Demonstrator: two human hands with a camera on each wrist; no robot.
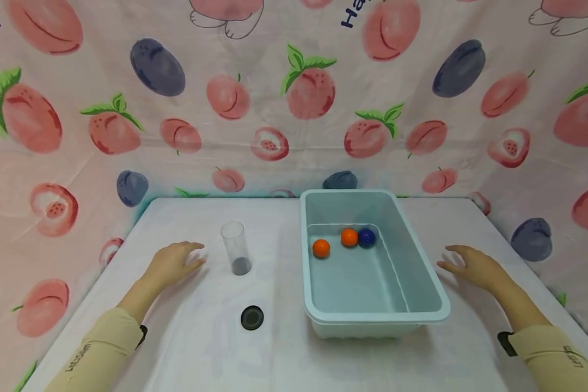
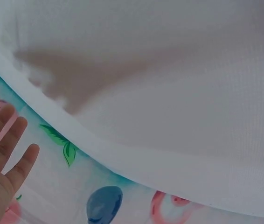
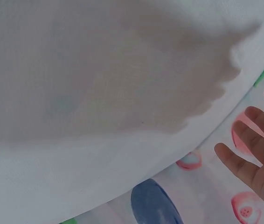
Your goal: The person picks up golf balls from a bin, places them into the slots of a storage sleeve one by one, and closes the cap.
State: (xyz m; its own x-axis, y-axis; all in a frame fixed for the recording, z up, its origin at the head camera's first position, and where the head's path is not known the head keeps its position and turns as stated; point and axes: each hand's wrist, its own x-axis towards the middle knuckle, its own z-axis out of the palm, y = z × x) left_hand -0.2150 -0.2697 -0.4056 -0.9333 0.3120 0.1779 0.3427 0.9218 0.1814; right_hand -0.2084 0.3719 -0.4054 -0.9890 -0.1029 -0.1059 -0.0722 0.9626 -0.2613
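Note:
My left hand hovers over the white table, left of a clear glass cylinder with a greyish bottom, and touches nothing. Its fingers are relaxed and spread in the left wrist view. To the right of the grey-blue plastic bin, my right hand is held apart from the bin's side, its fingers loose and holding nothing. Inside the bin lie two orange balls and a dark blue ball; one orange ball is beside the blue one. A black round disc lies flat in front of the cylinder.
The white table ends at a back edge against a fruit-printed cloth, which also hangs at both sides. The bin's raised walls stand between the cylinder and my right hand.

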